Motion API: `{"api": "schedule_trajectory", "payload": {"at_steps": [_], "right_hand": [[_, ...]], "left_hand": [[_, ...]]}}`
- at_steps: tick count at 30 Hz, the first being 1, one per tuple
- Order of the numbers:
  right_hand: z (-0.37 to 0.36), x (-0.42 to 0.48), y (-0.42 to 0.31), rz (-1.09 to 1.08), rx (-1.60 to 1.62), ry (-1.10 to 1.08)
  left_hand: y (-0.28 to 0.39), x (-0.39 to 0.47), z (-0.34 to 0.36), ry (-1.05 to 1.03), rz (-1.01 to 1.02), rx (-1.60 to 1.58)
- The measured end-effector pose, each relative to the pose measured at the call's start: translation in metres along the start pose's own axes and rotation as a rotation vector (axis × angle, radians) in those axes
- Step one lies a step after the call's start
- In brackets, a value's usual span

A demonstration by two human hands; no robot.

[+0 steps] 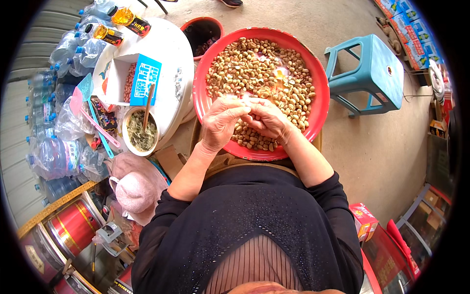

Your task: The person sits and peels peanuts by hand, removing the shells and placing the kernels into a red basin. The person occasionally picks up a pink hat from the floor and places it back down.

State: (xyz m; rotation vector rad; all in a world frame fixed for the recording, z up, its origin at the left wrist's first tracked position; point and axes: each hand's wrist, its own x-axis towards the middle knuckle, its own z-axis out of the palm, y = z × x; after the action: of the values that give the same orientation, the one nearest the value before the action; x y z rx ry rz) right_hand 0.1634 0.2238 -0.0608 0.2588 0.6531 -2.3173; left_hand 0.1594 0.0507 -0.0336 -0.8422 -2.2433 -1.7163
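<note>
A large round red basin (322, 92) rests before me, holding many unshelled peanuts (235, 66). Over its near half my left hand (222, 119) and my right hand (266, 117) meet at the fingertips. The fingers of both hands are bent and pinched together around something small, perhaps a peanut, that the fingers mostly hide. Small pieces seem to lie in the curled fingers of my right hand. To the left, a white box with a blue flap (148, 79) stands on a round white table (172, 47), with shelled pinkish peanut kernels (130, 82) inside.
A red bucket (220, 25) with dark contents stands behind the basin. Left are a bowl of food (141, 130) with chopsticks, two drink bottles (128, 20), fly swatters (97, 125), a pink hat (136, 193) and bundled water bottles (55, 158). Right stands a blue plastic stool (385, 73).
</note>
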Motion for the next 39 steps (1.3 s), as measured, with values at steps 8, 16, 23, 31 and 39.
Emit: {"api": "schedule_trajectory", "payload": {"at_steps": [8, 16, 23, 31, 39], "right_hand": [[0.011, -0.002, -0.002, 0.022, -0.165, 0.052], [0.008, -0.002, -0.002, 0.054, -0.154, -0.039], [0.01, -0.007, -0.001, 0.088, -0.14, -0.099], [0.026, -0.008, -0.009, -0.026, -0.173, -0.125], [0.025, -0.009, -0.004, -0.119, -0.296, -0.036]], "left_hand": [[-0.002, 0.003, -0.005, 0.007, 0.072, 0.246], [0.001, -0.003, 0.0, 0.031, -0.091, 0.057], [0.006, 0.0, -0.004, 0.049, -0.184, -0.029], [-0.007, -0.006, -0.016, 0.229, -0.823, -1.039], [0.02, 0.007, 0.0, 0.305, -1.073, -1.167]]}}
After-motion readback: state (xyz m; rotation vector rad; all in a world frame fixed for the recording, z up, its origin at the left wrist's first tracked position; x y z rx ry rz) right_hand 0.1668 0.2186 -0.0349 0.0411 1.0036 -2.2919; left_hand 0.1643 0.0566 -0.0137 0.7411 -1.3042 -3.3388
